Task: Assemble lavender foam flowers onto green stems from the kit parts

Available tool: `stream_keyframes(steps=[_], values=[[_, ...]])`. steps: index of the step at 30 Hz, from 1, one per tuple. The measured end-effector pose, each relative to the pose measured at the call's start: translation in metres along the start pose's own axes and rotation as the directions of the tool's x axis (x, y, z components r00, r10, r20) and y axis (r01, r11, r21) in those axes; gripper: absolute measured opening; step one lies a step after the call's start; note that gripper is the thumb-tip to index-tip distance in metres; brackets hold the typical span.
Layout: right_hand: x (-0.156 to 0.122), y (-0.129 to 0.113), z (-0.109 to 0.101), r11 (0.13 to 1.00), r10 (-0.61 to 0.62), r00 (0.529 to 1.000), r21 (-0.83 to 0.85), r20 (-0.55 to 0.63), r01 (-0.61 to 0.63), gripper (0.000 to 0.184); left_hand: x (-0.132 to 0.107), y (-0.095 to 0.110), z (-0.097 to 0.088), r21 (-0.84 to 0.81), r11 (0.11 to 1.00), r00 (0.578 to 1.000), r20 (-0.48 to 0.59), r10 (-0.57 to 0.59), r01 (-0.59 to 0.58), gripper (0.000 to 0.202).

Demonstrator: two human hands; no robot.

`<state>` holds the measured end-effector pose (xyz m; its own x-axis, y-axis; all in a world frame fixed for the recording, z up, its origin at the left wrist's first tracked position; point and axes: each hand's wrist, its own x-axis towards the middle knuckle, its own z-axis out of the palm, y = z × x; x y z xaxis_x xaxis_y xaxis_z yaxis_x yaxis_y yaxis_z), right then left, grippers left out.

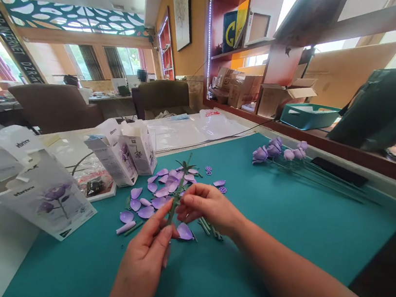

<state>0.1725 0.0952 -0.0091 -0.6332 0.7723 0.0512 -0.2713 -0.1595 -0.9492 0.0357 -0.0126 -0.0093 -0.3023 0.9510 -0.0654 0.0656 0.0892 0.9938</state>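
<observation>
So my left hand (149, 250) has the green stem (173, 212) pinched low down between thumb and fingers, right around the middle of the frame. It's standing close to upright, with its leafy tip (186, 167) pointing up. My right hand (208, 206) is bunched in from the right, fingertips drawn together against the stem a bit higher up; can't tell exactly what they're gripping.

Elbow room is tight just past my fingers. The purple petals (162, 192) are scattered behind and to the left of the stem, with one big one just right of my left thumb. Some green sticks (205, 226) lie just below my right hand, and a few purple rings (222, 190) sit beyond it.

Way more space on the right: a wide stretch of mat (284, 219) runs from my right arm (287, 269) up toward the roses (275, 149) at upper right, lying near the far edge by a black slab (339, 172). There's plenty of green at bottom center too.

Left side is where the edge gets crowded. The big box (44, 195) pokes a corner over the mat's left edge, and two smaller boxes (118, 162) stand farther back. Shelf (226, 104) past the far edge, upper right.
</observation>
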Motion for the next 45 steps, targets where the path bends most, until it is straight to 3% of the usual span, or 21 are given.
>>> stream_keyframes(steps=[6, 7, 9, 12, 19, 29, 37, 45], values=[[0.009, -0.025, -0.042, 0.954, -0.015, 0.982, -0.297, -0.187, -0.042, 0.021, 0.009, -0.001, -0.005, -0.103, 0.994, 0.998, -0.044, -0.045, 0.040, 0.067], [0.011, -0.026, -0.048, 0.912, -0.021, 0.981, -0.406, -0.192, -0.060, 0.016, 0.010, 0.000, -0.005, -0.112, 0.992, 0.997, -0.044, -0.060, 0.055, 0.067], [0.014, -0.026, -0.056, 0.749, -0.046, 0.980, -0.656, -0.193, -0.094, 0.011, 0.011, 0.002, -0.005, -0.126, 0.988, 0.994, -0.050, -0.093, 0.086, 0.067], [0.016, -0.019, -0.065, 0.497, -0.090, 0.977, -0.859, -0.193, -0.123, 0.022, 0.011, 0.004, -0.006, -0.144, 0.982, 0.990, -0.051, -0.128, 0.120, 0.066], [0.015, -0.001, -0.079, 0.327, -0.110, 0.978, -0.936, -0.177, -0.132, 0.020, 0.015, 0.002, -0.009, -0.144, 0.979, 0.988, -0.039, -0.150, 0.143, 0.058], [0.018, -0.004, -0.087, 0.243, -0.083, 0.980, -0.957, -0.181, -0.156, 0.018, 0.016, 0.000, -0.007, -0.135, 0.980, 0.987, -0.046, -0.155, 0.148, 0.059], [0.014, -0.008, -0.087, 0.159, 0.006, 0.986, -0.974, -0.165, -0.164, 0.021, 0.020, 0.000, -0.006, -0.146, 0.970, 0.976, -0.075, -0.206, 0.193, 0.071], [0.014, -0.007, -0.086, 0.082, 0.029, 0.989, -0.986, -0.145, -0.147, 0.022, 0.017, 0.009, -0.004, -0.192, 0.960, 0.969, -0.097, -0.226, 0.204, 0.069]])
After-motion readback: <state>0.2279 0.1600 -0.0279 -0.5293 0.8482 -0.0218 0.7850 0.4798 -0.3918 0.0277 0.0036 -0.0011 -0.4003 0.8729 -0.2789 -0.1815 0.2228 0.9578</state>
